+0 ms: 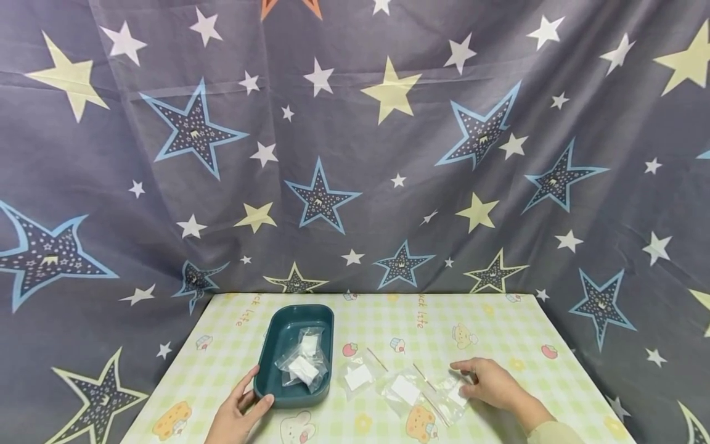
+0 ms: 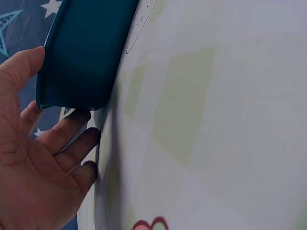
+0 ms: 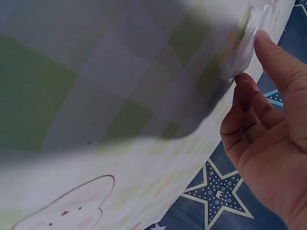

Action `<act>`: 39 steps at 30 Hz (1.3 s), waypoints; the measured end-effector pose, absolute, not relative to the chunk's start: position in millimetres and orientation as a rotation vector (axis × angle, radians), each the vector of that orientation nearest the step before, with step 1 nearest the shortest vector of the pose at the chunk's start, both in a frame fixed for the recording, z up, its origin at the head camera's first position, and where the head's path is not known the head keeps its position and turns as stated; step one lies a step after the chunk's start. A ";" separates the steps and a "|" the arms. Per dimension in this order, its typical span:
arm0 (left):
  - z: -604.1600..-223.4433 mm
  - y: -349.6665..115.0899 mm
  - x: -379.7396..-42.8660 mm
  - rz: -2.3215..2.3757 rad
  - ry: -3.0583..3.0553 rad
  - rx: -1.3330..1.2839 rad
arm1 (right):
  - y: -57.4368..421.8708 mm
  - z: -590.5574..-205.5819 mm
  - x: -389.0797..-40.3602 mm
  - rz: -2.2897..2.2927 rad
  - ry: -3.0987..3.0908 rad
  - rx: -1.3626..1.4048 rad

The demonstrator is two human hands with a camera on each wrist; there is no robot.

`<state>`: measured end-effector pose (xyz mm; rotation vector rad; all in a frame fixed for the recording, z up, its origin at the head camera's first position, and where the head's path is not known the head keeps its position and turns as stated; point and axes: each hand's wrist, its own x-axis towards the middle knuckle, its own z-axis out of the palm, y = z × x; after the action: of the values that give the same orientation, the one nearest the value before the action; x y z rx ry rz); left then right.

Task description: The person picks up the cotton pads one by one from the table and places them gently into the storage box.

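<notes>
A teal rectangular box stands on the table with several small clear plastic bags inside, each with a white piece in it. At its near left corner my left hand holds the box, thumb on the near wall and fingers on the left side. The left wrist view shows that thumb against the rim of the box. To the right of the box lie three similar bags. My right hand is at the rightmost bag, thumb and fingers spread, touching its edge. The right wrist view shows this bag near the thumb.
The table wears a green-and-white checked cloth with cartoon prints. Between the box and the rightmost bag lie the left bag and the middle bag, with reddish seal strips. A grey star-patterned curtain hangs behind the table.
</notes>
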<state>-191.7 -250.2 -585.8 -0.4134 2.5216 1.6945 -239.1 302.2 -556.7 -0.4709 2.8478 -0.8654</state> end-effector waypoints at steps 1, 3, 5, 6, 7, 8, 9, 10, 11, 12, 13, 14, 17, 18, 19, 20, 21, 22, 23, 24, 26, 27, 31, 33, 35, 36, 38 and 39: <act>-586.7 -250.3 -191.5 1.701 2.519 -0.418 | 301.6 -557.5 -239.2 -0.843 2.854 -0.465; -588.0 -250.2 -191.2 1.709 2.515 -0.422 | 300.3 -557.7 -239.0 -0.809 2.866 -0.455; -588.6 -250.3 -191.2 1.715 2.507 -0.432 | 298.4 -556.8 -238.8 -0.779 2.884 -0.449; -588.9 -250.5 -191.3 1.717 2.505 -0.434 | 297.6 -556.1 -238.7 -0.767 2.895 -0.447; -589.2 -250.7 -191.5 1.714 2.510 -0.432 | 296.8 -555.7 -238.9 -0.753 2.905 -0.444; -589.4 -250.8 -191.7 1.712 2.509 -0.435 | 296.1 -555.1 -238.9 -0.742 2.915 -0.439; -589.7 -250.9 -192.0 1.711 2.512 -0.434 | 295.6 -555.1 -239.0 -0.726 2.926 -0.433; -589.8 -250.9 -191.9 1.713 2.512 -0.435 | 295.1 -555.0 -238.9 -0.720 2.931 -0.424; -590.2 -251.0 -191.9 1.717 2.515 -0.429 | 294.9 -555.4 -239.0 -0.706 2.940 -0.415; -590.4 -251.0 -191.8 1.716 2.519 -0.427 | 294.7 -555.4 -238.7 -0.705 2.944 -0.403; -590.6 -251.0 -191.8 1.717 2.523 -0.423 | 294.8 -555.7 -238.7 -0.694 2.951 -0.393; -590.9 -250.9 -191.8 1.722 2.520 -0.424 | 294.9 -555.9 -238.6 -0.688 2.957 -0.382; -591.5 -250.7 -192.2 1.729 2.518 -0.422 | 296.2 -556.8 -238.4 -0.673 2.979 -0.358; -591.6 -250.7 -192.5 1.728 2.517 -0.424 | 296.7 -557.1 -238.3 -0.668 2.985 -0.354; -591.8 -250.8 -192.9 1.730 2.515 -0.425 | 297.2 -557.4 -238.4 -0.663 2.989 -0.353; -592.0 -250.9 -193.3 1.731 2.512 -0.427 | 297.7 -557.7 -238.6 -0.665 2.991 -0.353; -592.0 -250.9 -193.6 1.730 2.510 -0.429 | 298.1 -558.0 -238.8 -0.668 2.992 -0.356; -592.0 -251.1 -193.8 1.732 2.508 -0.431 | 298.5 -558.3 -239.2 -0.675 2.989 -0.357; -591.8 -251.2 -194.0 1.732 2.507 -0.432 | 298.8 -558.4 -239.7 -0.683 2.987 -0.363; -591.5 -251.4 -194.1 1.730 2.509 -0.432 | 299.0 -558.4 -240.3 -0.694 2.984 -0.371; -590.5 -251.4 -193.7 1.729 2.512 -0.426 | 299.6 -558.4 -240.8 -0.720 2.978 -0.378; -589.9 -251.4 -193.3 1.728 2.515 -0.420 | 299.8 -558.4 -241.0 -0.733 2.977 -0.379; -588.2 -251.7 -191.5 1.726 2.525 -0.403 | 299.9 -559.2 -240.1 -0.773 2.974 -0.375; -588.5 -252.0 -190.9 1.727 2.526 -0.396 | 299.2 -560.1 -238.8 -0.787 2.971 -0.354; -589.4 -252.2 -190.6 1.728 2.528 -0.391 | 298.1 -561.0 -237.6 -0.798 2.972 -0.317; -589.8 -252.2 -190.5 1.729 2.528 -0.388 | 297.5 -561.5 -237.3 -0.803 2.973 -0.291; -590.4 -252.2 -190.4 1.730 2.526 -0.386 | 296.2 -562.3 -236.7 -0.809 2.977 -0.240; -590.6 -252.1 -190.3 1.731 2.525 -0.387 | 295.8 -562.8 -236.6 -0.816 2.978 -0.219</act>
<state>-190.3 -252.1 -590.6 -0.3869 2.5246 1.7307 -236.6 295.8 -562.8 -0.2192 2.9781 -0.8160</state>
